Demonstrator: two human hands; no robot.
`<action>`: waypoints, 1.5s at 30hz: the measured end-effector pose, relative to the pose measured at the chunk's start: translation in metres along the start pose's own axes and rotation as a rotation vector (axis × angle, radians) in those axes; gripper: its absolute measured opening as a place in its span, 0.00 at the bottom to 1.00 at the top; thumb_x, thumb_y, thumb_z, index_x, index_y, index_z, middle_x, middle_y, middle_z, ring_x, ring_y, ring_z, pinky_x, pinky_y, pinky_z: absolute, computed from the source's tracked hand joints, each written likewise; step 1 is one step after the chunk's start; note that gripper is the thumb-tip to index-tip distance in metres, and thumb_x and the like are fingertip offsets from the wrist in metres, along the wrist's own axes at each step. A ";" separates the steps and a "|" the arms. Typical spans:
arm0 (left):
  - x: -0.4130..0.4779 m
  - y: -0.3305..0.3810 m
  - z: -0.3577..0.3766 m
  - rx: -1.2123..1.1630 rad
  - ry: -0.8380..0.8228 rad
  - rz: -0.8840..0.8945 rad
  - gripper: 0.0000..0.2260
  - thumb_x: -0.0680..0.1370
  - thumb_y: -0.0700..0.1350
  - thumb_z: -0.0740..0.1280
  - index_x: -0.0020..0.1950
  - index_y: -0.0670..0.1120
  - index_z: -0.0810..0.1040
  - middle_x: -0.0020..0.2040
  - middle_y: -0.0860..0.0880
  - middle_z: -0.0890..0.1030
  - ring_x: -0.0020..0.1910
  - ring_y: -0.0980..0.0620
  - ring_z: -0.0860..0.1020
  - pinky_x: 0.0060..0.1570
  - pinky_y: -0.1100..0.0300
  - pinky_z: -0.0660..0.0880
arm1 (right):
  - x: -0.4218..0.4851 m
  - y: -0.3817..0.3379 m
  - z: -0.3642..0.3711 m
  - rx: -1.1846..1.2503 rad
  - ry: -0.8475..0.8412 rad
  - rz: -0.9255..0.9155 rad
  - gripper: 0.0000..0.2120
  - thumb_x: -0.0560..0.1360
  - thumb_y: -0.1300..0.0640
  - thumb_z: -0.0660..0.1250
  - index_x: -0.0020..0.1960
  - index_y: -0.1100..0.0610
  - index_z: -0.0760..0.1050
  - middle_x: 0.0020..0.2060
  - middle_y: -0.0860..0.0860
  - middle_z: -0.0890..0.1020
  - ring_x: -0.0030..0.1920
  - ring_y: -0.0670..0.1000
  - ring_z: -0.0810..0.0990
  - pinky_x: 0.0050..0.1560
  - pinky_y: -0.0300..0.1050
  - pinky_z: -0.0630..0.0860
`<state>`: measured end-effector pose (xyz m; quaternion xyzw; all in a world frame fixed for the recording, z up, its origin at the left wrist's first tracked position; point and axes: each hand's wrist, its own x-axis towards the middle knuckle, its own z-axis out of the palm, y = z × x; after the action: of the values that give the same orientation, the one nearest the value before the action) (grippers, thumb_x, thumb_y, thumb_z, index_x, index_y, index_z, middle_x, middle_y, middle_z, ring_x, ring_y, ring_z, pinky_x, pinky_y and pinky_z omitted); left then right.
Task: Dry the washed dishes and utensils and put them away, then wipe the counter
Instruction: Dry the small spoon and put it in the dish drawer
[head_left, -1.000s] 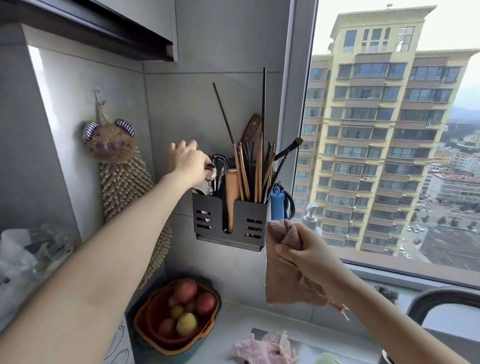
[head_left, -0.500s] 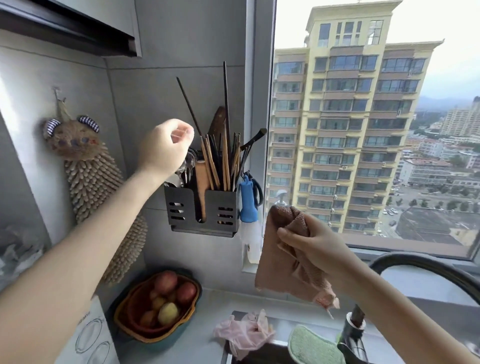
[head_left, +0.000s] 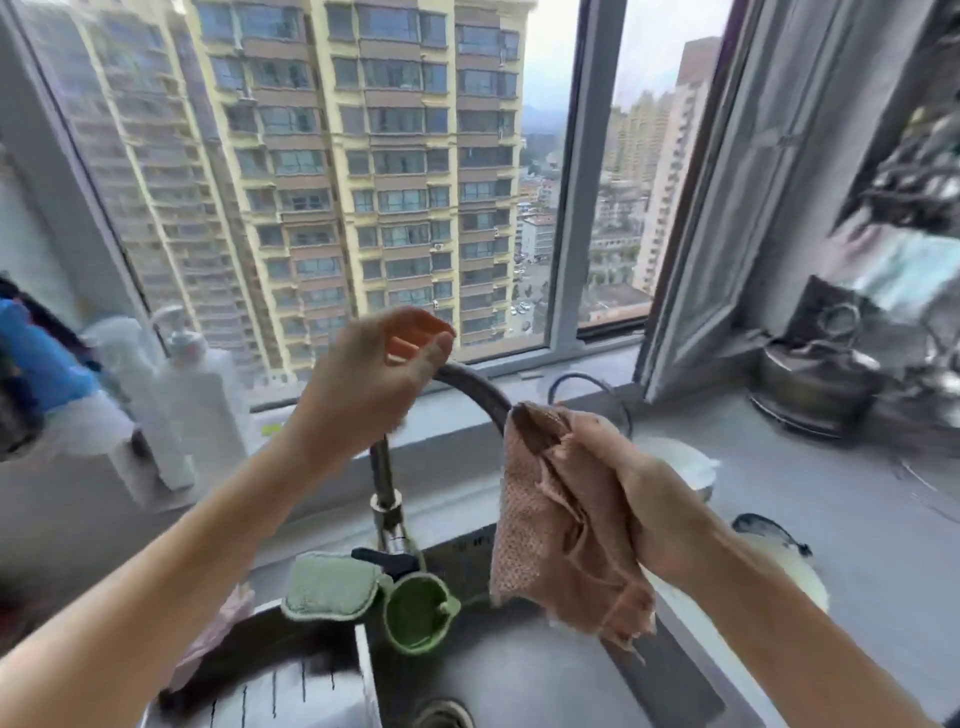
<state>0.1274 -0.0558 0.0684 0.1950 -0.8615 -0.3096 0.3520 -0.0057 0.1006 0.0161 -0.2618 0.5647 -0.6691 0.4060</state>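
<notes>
My right hand (head_left: 654, 504) grips a pink drying cloth (head_left: 556, 535), which hangs bunched over the sink (head_left: 519, 675). My left hand (head_left: 379, 374) is raised in front of the curved tap (head_left: 467, 384) with its fingers loosely curled and nothing in them. A white dish (head_left: 685, 462) lies on the grey counter (head_left: 831, 519) just behind my right hand. A second white piece with a dark handle (head_left: 779, 545) sits to the right of my right wrist. The frame is blurred by motion.
A green sponge (head_left: 332, 587) and a green round scrubber (head_left: 415, 613) hang at the sink's back edge. Soap bottles (head_left: 197, 374) stand on the sill at the left. A dark pot (head_left: 815, 374) and blurred cookware fill the right counter corner. The window is straight ahead.
The view has swung right from the wall utensil holder to the sink and window. My left hand left the holder and now hovers over the tap. My right hand kept hold of the cloth.
</notes>
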 end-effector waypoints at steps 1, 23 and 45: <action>0.004 0.008 0.023 -0.014 -0.033 0.006 0.04 0.77 0.45 0.67 0.49 0.49 0.80 0.42 0.55 0.81 0.41 0.63 0.78 0.39 0.74 0.73 | -0.004 0.002 -0.023 0.026 0.017 0.017 0.13 0.80 0.57 0.58 0.45 0.67 0.73 0.39 0.60 0.74 0.40 0.54 0.74 0.45 0.43 0.72; 0.098 -0.008 0.451 0.293 -0.449 -0.779 0.08 0.72 0.36 0.60 0.33 0.41 0.71 0.37 0.45 0.76 0.43 0.44 0.77 0.42 0.57 0.73 | 0.005 0.011 -0.371 0.046 0.423 0.020 0.17 0.77 0.70 0.60 0.61 0.54 0.70 0.46 0.58 0.79 0.35 0.55 0.79 0.30 0.50 0.76; 0.155 -0.025 0.479 0.380 -1.038 -1.202 0.09 0.73 0.40 0.61 0.39 0.39 0.79 0.27 0.48 0.79 0.30 0.56 0.73 0.32 0.67 0.69 | 0.030 0.040 -0.394 0.002 0.409 0.030 0.19 0.77 0.69 0.62 0.59 0.47 0.71 0.46 0.56 0.80 0.38 0.54 0.79 0.33 0.50 0.75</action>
<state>-0.3231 0.0298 -0.1418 0.5119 -0.7007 -0.3453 -0.3574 -0.3300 0.2881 -0.1149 -0.1115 0.6384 -0.7028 0.2933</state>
